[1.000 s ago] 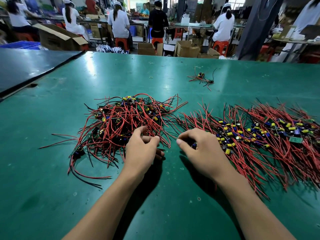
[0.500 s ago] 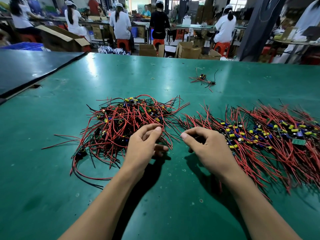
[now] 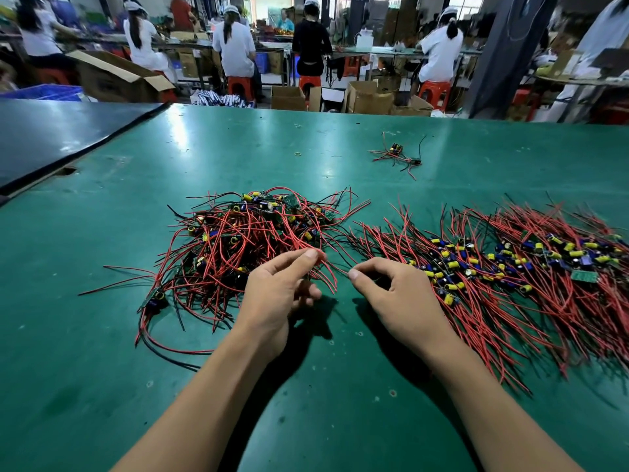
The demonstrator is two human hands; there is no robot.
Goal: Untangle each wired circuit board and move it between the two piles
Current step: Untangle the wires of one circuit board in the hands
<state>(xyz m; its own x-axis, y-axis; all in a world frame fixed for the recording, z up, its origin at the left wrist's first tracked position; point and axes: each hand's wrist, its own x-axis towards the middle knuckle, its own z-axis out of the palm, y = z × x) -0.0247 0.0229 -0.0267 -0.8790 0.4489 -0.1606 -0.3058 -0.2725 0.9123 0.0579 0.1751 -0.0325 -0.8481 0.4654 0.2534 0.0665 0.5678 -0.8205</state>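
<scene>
Busy workshop behind, open brown cardboard boxes (image 3: 371,97) on the floor, contents hidden. Up front on the wide green table (image 3: 102,335): tangled left pile of red-wired circuit boards (image 3: 238,240), combed-out right pile (image 3: 510,267). Between them, left hand (image 3: 279,294) and right hand (image 3: 398,294) each pinch thin red wires (image 3: 323,261).

The table (image 3: 102,369) held two hands (left hand (image 3: 277,296), right hand (image 3: 401,298)), two board piles (tangled pile (image 3: 238,240), combed pile (image 3: 510,267)), one rubber band (image 3: 298,154) and perhaps two stray boards (image 3: 396,150).

The tangled pile (image 3: 252,233) lies behind the left hand (image 3: 275,298), the sorted pile (image 3: 517,277) right of the right hand (image 3: 401,298), and a stray wired circuit board (image 3: 396,153) far beyond both.
</scene>
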